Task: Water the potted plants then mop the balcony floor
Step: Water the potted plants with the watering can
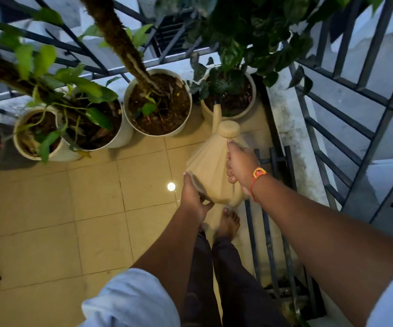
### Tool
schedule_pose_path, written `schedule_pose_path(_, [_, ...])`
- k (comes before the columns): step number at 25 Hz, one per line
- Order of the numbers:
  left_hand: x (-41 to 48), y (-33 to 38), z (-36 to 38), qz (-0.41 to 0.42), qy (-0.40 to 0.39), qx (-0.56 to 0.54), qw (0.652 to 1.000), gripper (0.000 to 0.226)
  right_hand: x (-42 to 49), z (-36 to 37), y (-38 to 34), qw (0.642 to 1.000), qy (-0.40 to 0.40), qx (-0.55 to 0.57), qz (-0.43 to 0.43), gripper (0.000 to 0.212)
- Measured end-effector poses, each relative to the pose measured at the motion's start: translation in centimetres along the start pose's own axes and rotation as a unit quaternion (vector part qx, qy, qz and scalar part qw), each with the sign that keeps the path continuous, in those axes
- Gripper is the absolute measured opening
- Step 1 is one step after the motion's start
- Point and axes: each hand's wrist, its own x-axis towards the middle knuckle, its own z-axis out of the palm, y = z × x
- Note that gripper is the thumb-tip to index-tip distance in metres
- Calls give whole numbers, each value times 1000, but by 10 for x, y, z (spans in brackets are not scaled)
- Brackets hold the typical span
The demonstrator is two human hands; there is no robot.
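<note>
Watering can (pixel 210 166): cream plastic, matt, smooth, faceted sides.
Floor (pixel 96 208): beige tiles, glossy, reflecting a lamp.
Pots (pixel 179 131): white, smooth, low sheen; small left pot (pixel 61 156) ribbed.
Railing (pixel 365 185): dark painted metal, matt.
Plant pole (pixel 117 36): rough brown fibre.
Soil (pixel 164 107): coarse, crumbly.
Sleeve (pixel 131 300): pale cloth.
Wristband (pixel 259 173): red and yellow thread.

Cream watering can (pixel 210 166), tilted, spout over rightmost white pot (pixel 206 112). Right hand (pixel 240 166) gripped its handle; left hand (pixel 192 197) cupped its base. More potted plants (pixel 120 138) lined the dark railing (pixel 372 161). Beige tiled floor (pixel 96 197).
</note>
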Motion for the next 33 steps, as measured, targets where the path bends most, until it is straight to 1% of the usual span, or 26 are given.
schedule_pose_path(2, [-8, 6, -14, 17, 3, -3, 1000, 86, -7, 14, -3, 1000, -16, -8, 10, 36])
schedule_pose_path(5, [-15, 23, -41, 32, -7, -11, 999, 61, -20, 48, -9, 998, -47, -35, 16, 36])
schedule_pose_path(6, [-15, 29, -49, 30, -17, -15, 999, 57, -25, 59, -13, 997, -57, -38, 18, 37])
schedule_pose_path(10, [-20, 55, -84, 39, -51, -33, 997, 77, -45, 97, -32, 993, -97, -41, 50, 38])
schedule_pose_path(15, [-25, 81, -115, 31, -15, -18, 999, 93, -57, 131, -48, 990, -107, -50, 73, 36])
schedule_pose_path(17, [-31, 94, -119, 31, 2, -2, 1000, 94, -60, 139, -56, 991, -100, -46, 82, 35])
schedule_pose_path(21, [-45, 113, -116, 18, 24, 12, 999, 98, -63, 144, -76, 991, -84, -63, 79, 31])
schedule_pose_path(25, [-46, 121, -111, 8, 30, 10, 999, 113, -64, 146, -97, 990, -75, -95, 71, 33])
schedule_pose_path(29, [-52, 132, -106, 10, 42, -1, 999, 108, -65, 152, -113, 988, -78, -116, 71, 33])
schedule_pose_path(33, [-59, 140, -103, 11, 44, -8, 999, 102, -66, 156, -124, 986, -85, -113, 89, 34])
